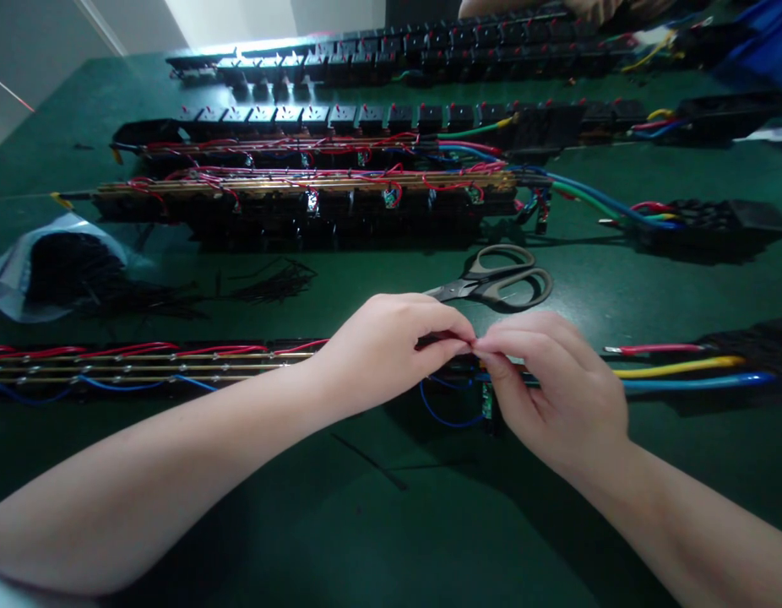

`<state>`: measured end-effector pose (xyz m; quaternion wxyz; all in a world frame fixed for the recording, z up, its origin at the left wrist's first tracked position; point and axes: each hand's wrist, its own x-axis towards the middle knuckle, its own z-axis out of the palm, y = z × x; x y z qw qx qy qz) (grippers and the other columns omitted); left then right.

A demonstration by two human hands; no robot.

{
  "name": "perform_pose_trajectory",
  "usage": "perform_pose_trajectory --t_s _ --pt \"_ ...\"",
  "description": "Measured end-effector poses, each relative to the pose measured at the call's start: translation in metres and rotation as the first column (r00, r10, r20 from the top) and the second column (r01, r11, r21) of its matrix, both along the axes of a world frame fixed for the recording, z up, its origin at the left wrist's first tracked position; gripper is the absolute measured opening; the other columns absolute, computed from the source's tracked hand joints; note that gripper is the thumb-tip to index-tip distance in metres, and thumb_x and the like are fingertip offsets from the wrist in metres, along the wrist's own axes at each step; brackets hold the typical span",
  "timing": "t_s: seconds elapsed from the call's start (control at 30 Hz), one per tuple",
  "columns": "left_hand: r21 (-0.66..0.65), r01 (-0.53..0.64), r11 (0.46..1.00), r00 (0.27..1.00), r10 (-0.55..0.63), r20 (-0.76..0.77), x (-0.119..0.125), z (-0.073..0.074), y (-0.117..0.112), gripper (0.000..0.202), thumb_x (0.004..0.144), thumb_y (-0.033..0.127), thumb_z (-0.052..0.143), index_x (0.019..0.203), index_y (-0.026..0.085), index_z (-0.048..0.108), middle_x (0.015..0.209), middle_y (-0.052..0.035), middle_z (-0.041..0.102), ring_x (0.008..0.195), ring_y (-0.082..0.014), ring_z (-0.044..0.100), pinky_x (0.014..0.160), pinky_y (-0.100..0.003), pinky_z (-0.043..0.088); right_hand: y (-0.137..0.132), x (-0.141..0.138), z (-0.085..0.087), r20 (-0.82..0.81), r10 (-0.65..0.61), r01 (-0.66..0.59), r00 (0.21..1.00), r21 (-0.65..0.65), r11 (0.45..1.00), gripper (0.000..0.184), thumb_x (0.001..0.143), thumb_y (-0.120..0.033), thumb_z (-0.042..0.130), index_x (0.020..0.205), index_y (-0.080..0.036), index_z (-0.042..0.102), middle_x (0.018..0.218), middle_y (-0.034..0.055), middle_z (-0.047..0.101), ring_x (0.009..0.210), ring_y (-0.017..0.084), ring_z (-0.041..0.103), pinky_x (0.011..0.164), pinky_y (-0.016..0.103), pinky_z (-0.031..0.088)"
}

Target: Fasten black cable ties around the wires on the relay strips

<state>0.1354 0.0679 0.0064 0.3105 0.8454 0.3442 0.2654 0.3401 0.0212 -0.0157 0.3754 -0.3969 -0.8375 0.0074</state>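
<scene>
My left hand [397,350] and my right hand [556,384] meet fingertip to fingertip, both pinched closed. Whatever lies between the fingers is too small or hidden to name. Beneath them runs a long socket strip [131,369] with brass bars and red and blue wires, partly covered by my left forearm. A small green circuit board [487,401] hangs beside my right thumb, and a thin blue wire [442,417] loops below the fingers. Thick red [657,349], yellow and blue cables stick out to the right of my right hand. Scissors [492,279] lie just beyond the hands.
A plastic bag [17,274] of thin black strips, likely cable ties, spills onto the green table [252,523] at left. Loose black strips [391,473] lie in front. Several wired socket strips [315,181] stretch across behind. Another person's hand [594,10] shows at the top.
</scene>
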Motion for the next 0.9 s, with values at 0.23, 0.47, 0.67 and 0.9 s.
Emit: perform_pose_trajectory --t_s 0.23,0.47,0.67,0.9 --pt "-0.03 0.027 0.999 1.0 -0.027 0.014 0.0004 -0.0015 0.0017 0.015 0.089 0.012 0.067 0.092 0.021 0.078 0.092 0.0022 0.079 0.086 -0.0138 0.072 0.08 -0.024 0.054 0.0005 -0.0012 -0.0021 0.02 -0.012 0.012 1.0 0.021 1.0 0.018 0.095 -0.009 0.059 0.103 -0.024 0.056 0.093 0.0043 0.068 0.086 0.02 0.066 0.071 0.035 0.053" --pt "-0.003 0.028 1.0 1.0 -0.028 0.004 0.0012 -0.0034 0.0002 0.014 0.088 0.01 0.065 0.087 0.02 0.074 0.088 0.0016 0.076 0.083 -0.0134 0.069 0.076 -0.024 0.051 0.0002 -0.0009 -0.0015 0.016 -0.026 0.025 1.0 0.017 1.0 0.019 0.095 -0.009 0.056 0.102 -0.026 0.054 0.093 0.0036 0.067 0.087 0.021 0.065 0.072 0.037 0.052" --pt "-0.007 0.03 1.0 0.999 -0.03 -0.026 0.0008 -0.002 0.0002 0.013 0.088 0.01 0.064 0.084 0.019 0.072 0.085 0.0015 0.074 0.08 -0.0129 0.067 0.071 -0.023 0.049 0.0001 -0.0022 -0.0009 -0.022 -0.045 0.045 0.999 0.015 0.999 0.02 0.095 -0.008 0.056 0.1 -0.026 0.052 0.091 0.0033 0.065 0.086 0.021 0.064 0.072 0.037 0.052" --pt "-0.017 0.037 0.999 0.998 -0.037 -0.045 0.0012 -0.002 -0.0008 0.012 0.087 0.011 0.062 0.083 0.019 0.07 0.085 0.0003 0.073 0.079 -0.0137 0.065 0.07 -0.024 0.048 -0.0016 -0.0007 -0.0014 -0.066 -0.051 0.052 0.997 0.01 0.999 0.019 0.096 -0.008 0.056 0.101 -0.026 0.052 0.091 0.0027 0.065 0.086 0.02 0.064 0.071 0.036 0.051"
